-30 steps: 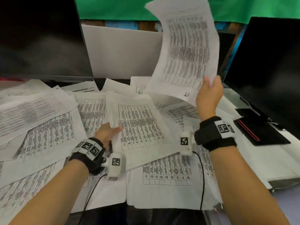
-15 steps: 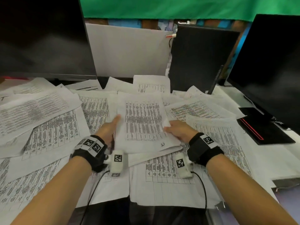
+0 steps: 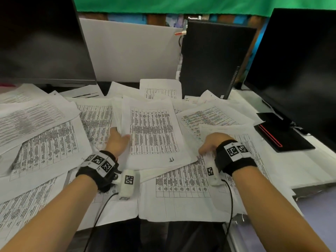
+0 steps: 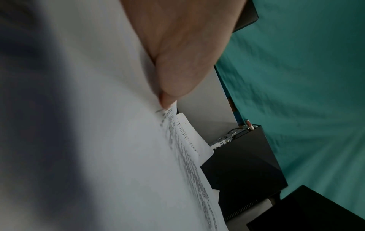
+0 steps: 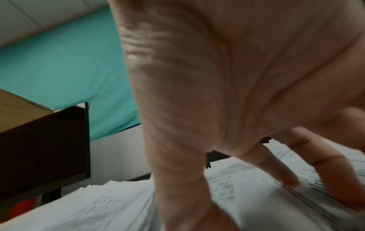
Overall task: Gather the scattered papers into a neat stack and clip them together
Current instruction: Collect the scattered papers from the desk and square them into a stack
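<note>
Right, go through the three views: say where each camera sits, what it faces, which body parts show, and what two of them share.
Head: worn on the head, looks forward and down at the papers; both forearms, left hand and right hand show.
Left wrist: on the left wrist, looks along the hand at the sheet it holds; palm and thumb show.
Right wrist: on the right wrist, looks along the palm; fingers reach down onto the papers.
Shared: head and left wrist both show the black tower and green cloth.
</note>
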### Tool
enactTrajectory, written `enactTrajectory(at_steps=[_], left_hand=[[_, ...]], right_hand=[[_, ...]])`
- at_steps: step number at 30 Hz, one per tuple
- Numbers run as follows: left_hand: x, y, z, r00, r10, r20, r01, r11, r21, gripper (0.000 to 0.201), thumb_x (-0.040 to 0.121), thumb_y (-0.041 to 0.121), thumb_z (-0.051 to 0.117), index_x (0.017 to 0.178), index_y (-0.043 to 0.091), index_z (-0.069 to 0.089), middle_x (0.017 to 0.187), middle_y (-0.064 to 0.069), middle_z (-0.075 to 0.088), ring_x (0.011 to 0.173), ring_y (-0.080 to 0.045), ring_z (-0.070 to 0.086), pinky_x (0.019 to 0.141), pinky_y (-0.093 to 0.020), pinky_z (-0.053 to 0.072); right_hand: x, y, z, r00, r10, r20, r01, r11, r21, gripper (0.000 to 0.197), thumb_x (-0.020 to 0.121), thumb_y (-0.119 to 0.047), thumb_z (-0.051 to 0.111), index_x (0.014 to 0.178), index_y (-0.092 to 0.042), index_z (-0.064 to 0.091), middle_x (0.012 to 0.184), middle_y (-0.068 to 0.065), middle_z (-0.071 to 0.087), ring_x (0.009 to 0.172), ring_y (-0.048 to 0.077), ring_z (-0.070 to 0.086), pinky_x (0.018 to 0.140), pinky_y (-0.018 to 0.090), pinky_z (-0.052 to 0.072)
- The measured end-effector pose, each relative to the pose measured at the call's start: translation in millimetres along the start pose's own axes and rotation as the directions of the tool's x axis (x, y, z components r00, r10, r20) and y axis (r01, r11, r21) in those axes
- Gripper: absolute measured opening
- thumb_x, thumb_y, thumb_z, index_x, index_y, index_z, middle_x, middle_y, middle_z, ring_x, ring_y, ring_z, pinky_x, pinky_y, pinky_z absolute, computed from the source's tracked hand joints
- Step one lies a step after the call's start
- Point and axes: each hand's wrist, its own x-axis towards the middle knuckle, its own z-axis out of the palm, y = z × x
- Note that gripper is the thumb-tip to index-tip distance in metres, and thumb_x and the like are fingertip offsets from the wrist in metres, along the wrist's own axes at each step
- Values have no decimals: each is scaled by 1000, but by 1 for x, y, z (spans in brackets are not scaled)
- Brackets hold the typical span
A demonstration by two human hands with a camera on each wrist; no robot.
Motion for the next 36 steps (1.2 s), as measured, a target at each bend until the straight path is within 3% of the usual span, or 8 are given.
enactTrajectory(at_steps=[7, 12, 15, 19, 23, 27, 32, 36], left_hand=[[-18, 3, -5, 976, 138, 168, -128, 990, -66, 96, 85, -11, 57, 151, 30, -1, 154, -3, 17, 138, -24, 28, 106, -33, 31], [-22, 5, -5, 982, 56, 182, -49, 998, -44, 96, 82, -8, 60, 151, 24, 1, 156, -6, 15, 141, -28, 24, 111, -37, 28], [-22, 4, -4, 982, 49, 181, -23, 989, -146, 88, 86, -8, 54, 151, 21, 1, 150, -9, 28, 131, -27, 38, 102, -34, 38], [-21, 8, -4, 999, -17, 50, 29, 969, -244, 59, 102, 36, 33, 151, 24, 2, 156, -6, 20, 139, -27, 29, 111, -39, 27], [-18, 8, -7, 995, -59, 85, 77, 971, -227, 77, 94, 61, 25, 151, 10, 13, 156, -7, 20, 143, -25, 24, 115, -39, 23], [-13, 6, -6, 995, -70, 77, 74, 996, -59, 57, 95, 11, 51, 144, 3, 23, 138, -12, 44, 123, -28, 47, 91, -31, 42], [-13, 9, -9, 995, -27, 97, 41, 988, -148, 51, 92, -3, 43, 141, 6, 35, 136, -11, 49, 117, -25, 50, 100, -39, 44], [-33, 39, -13, 981, 194, 26, -178, 938, -298, 41, 94, 3, 43, 133, 13, 41, 125, 1, 57, 110, -16, 56, 87, -28, 48]], right_hand=[[2, -22, -24, 983, -48, -175, 93, 961, 260, 44, 89, 6, 56, 132, 4, 48, 105, 21, 69, 83, 31, 71, 79, 42, 60], [-32, -85, -79, 806, -212, -552, 412, 871, 268, 33, 89, 2, 58, 121, 0, 53, 107, 15, 60, 93, 32, 64, 70, 31, 50], [-41, -136, -89, 766, -339, -546, 509, 839, 192, 23, 88, 1, 56, 110, 4, 62, 109, 20, 68, 105, 32, 64, 73, 26, 45], [-16, -186, -66, 851, -404, -335, 523, 706, 477, 10, 90, -4, 56, 81, -6, 59, 55, 2, 67, 79, 22, 72, 65, 22, 56], [-2, -191, -29, 846, -532, -38, 362, 521, 773, 42, 99, -27, 56, 133, -4, 49, 124, 9, 58, 120, 23, 55, 101, 40, 49], [19, -152, -21, 871, -467, -151, 293, 248, 923, 41, 100, -22, 54, 138, -8, 49, 122, 8, 58, 117, 26, 57, 105, 43, 47], [28, -71, -23, 929, -37, -369, 365, 260, 894, 63, 94, -31, 63, 145, -4, 40, 147, 9, 45, 129, 26, 49, 107, 36, 39], [7, -38, -32, 879, -352, -322, 362, 53, 931, 41, 91, -36, 66, 126, -14, 63, 122, 6, 70, 112, 24, 68, 106, 45, 46]])
